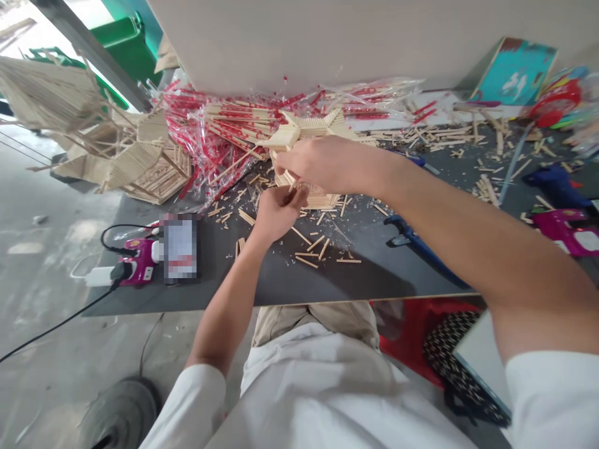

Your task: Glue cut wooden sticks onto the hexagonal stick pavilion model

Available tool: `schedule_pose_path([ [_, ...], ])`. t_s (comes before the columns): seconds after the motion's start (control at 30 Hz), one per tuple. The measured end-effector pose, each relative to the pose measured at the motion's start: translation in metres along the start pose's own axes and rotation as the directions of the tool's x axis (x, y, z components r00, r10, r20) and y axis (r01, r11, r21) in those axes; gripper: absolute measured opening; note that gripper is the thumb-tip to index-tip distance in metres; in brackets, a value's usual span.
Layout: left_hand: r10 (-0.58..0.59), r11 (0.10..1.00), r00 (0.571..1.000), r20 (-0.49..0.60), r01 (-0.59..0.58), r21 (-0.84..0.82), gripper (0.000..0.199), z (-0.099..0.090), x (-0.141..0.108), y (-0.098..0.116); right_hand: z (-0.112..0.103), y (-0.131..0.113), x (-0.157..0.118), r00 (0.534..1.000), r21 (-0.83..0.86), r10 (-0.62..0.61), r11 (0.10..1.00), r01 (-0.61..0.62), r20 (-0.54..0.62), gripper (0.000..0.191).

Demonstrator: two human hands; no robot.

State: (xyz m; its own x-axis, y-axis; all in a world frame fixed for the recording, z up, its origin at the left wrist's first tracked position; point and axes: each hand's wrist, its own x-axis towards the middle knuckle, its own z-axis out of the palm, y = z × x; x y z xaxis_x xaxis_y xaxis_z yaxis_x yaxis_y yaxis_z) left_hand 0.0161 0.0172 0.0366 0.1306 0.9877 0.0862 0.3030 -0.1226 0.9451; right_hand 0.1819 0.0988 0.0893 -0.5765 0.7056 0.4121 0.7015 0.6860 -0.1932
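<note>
In the head view, the left hand [277, 215] comes up from below, its fingers [291, 196] pinched around a short stick [292, 185] at the underside of the stick model [292, 135]. The right hand [322, 165] reaches across from the right and curls over the model, gripping it. The model sits near the far side of the bench [281, 290], held up off the surface by the hands, with part of it hidden behind them.

Its layered sticks already form pointed, star-like arms above and a stacked block below. Further left, a much larger stick structure [135, 153] lies built up in sections, with its long ribbed panels reaching past the bench edge. Behind the model, heaps of red-marked sticks [234, 131] lie in torn plastic wrap, and many loose sticks [309, 249] lie scattered across the bench, so plenty of material remains unused.

A blue glue gun [407, 234] lies just right of the hands, with another [556, 187] farther right beside a magenta glue gun [566, 227]. At the left, a pixelated phone [180, 246] lies beside a magenta charger [138, 262] with black cables.
</note>
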Motion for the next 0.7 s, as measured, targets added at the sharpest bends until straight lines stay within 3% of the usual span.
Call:
schedule_pose_path([
  [0.1, 0.003, 1.000, 1.000, 0.005, -0.003, -0.020, 0.050, 0.000, 0.000, 0.001, -0.010, -0.003, 0.003, 0.940, -0.035, -0.188, 0.978, 0.206, 0.283, 0.022],
  [0.13, 0.003, 1.000, 1.000, 0.006, -0.003, -0.027, 0.048, 0.000, 0.000, 0.001, -0.013, -0.005, 0.003, 0.924, -0.043, -0.209, 0.971, 0.235, 0.319, 0.023],
  [0.27, 0.010, 0.999, 1.000, 0.006, -0.009, -0.052, 0.044, 0.001, 0.000, 0.002, -0.031, -0.018, 0.002, 0.918, -0.043, -0.170, 0.979, 0.198, 0.358, 0.028],
  [0.43, 0.027, 0.998, 1.000, -0.002, -0.027, -0.063, 0.039, 0.001, 0.000, 0.002, -0.055, -0.040, 0.002, 0.841, -0.123, -0.110, 0.971, 0.205, 0.529, 0.039],
  [0.7, 0.028, 0.997, 1.000, -0.002, -0.028, -0.067, 0.033, 0.001, 0.001, 0.000, -0.051, -0.043, 0.005, 0.842, -0.135, -0.085, 0.974, 0.184, 0.532, 0.043],
])
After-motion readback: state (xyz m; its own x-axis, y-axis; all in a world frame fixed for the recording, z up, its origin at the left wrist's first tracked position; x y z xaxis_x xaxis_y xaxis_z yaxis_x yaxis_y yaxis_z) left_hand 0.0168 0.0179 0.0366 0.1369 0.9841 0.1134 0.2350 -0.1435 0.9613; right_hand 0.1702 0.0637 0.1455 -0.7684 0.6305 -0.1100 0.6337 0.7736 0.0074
